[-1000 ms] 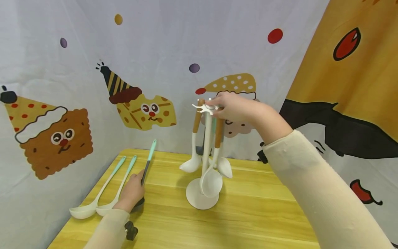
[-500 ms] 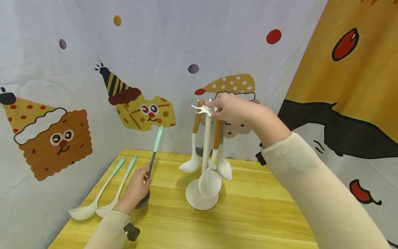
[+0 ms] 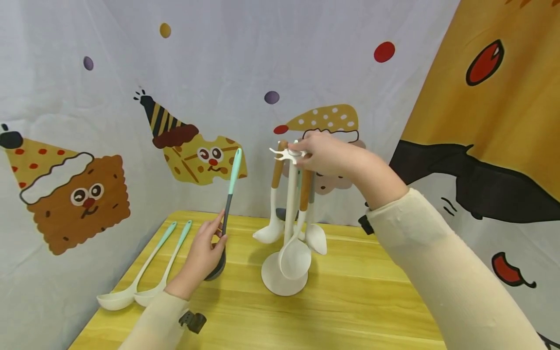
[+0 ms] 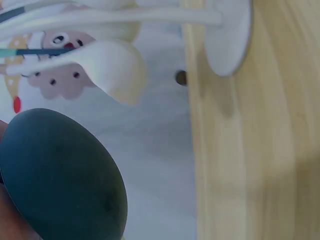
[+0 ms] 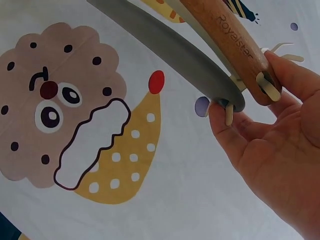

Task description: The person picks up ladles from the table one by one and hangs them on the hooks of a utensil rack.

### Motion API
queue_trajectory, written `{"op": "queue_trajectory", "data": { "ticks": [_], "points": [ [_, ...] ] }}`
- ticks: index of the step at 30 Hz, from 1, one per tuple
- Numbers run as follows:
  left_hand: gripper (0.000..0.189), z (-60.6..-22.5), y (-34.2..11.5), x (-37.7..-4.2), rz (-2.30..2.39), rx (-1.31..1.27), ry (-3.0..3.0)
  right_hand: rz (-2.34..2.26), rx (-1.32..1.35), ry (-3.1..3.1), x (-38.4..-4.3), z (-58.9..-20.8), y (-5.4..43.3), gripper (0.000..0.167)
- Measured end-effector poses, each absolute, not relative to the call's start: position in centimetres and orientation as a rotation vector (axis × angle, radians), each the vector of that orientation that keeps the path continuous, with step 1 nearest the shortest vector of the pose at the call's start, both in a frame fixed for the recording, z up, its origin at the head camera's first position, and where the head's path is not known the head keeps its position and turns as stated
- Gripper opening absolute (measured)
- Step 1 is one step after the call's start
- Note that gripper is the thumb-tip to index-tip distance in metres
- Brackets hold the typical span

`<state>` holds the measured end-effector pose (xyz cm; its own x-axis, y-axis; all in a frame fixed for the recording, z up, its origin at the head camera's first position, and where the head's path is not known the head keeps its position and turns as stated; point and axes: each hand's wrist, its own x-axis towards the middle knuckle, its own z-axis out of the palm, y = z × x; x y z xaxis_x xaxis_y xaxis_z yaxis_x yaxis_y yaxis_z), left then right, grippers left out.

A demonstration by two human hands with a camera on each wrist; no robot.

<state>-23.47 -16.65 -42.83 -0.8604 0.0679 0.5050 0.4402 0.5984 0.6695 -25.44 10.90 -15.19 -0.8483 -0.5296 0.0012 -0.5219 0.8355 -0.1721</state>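
Observation:
My left hand (image 3: 203, 257) grips the dark lower shaft of a ladle with a mint handle end (image 3: 235, 172). The ladle is raised, handle up, and its dark bowl (image 4: 65, 175) fills the near part of the left wrist view. At the centre stands a white utensil stand (image 3: 283, 282) with a round base and a ring of hooks. My right hand (image 3: 325, 153) holds the top of that stand. Close to those fingers, a wooden handle (image 5: 235, 45) and a grey handle (image 5: 175, 55) hang on hooks. A white ladle (image 3: 295, 260) hangs at the front.
Two white ladles with mint handle ends, one outer (image 3: 115, 300) and one inner (image 3: 148, 294), lie on the left of the wooden table (image 3: 350, 301). Several other utensils hang round the stand. A cartoon-printed cloth (image 3: 218, 58) rises behind the table.
My left hand has lifted the dark ladle and carried it right, toward the stand, turning its handle more upright. My right hand stays on the stand's top.

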Motion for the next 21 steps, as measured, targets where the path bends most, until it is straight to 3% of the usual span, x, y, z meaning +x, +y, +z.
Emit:
{"op": "queue_trajectory", "data": {
  "ticks": [21],
  "points": [
    [0.065, -40.6, -13.9, -22.5, -1.220, -0.626, -2.150, -0.269, -0.747, 2.948, -25.0, -14.7, 10.4, 0.054]
  ]
}}
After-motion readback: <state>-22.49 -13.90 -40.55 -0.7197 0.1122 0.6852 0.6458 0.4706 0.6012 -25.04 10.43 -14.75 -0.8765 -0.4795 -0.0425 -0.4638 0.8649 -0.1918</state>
